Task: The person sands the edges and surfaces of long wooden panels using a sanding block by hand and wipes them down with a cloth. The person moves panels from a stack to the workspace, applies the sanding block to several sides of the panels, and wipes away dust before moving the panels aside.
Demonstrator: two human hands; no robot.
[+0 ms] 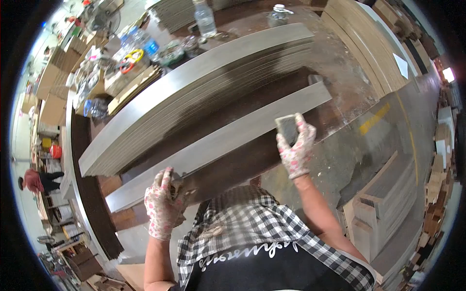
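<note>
A long narrow grey panel [228, 138] lies slantwise across the dark brown table, from lower left to upper right. My right hand [297, 150], in a white glove with pink spots, grips a dark grey sanding block [290, 130] just off the panel's near edge. My left hand [162, 206], gloved alike, is by the panel's lower-left part, fingertips at its near edge. Its fingers are curled beside a dirty brownish patch; whether that is a rag or soiled glove, I cannot tell. Beyond the panel stands a tall stack of similar grey panels [194, 77].
Water bottles [206, 22], tape rolls [127, 66] and clutter crowd the table's far left. A large brown board stack [357, 46] stands at far right. More boards [383, 199] rise from the floor at right. A person [35, 181] is at the far left.
</note>
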